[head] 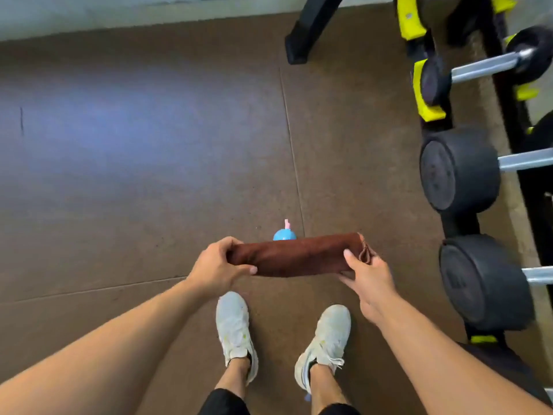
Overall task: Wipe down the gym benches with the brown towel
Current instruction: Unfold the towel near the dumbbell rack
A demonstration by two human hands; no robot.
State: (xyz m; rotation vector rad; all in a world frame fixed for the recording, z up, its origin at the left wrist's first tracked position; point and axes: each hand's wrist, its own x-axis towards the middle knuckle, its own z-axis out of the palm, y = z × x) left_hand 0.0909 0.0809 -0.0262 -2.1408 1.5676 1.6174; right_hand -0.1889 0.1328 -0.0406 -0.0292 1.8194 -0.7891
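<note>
Both bare forearms are reaching forward and down over the brown rubber floor (149,175). The left hand (217,266) is curling fingers and thumb round one end of the folded brown terry towel (294,256); the right hand (369,277) is pinching the opposite end, thumb on top. The towel is spanning horizontally between both grips, above two white sneakers (236,330). A blue bottle with pink nozzle (285,233) is standing just beyond it; black dumbbells on a yellow-trimmed rack (459,170) are lying to the right.
</note>
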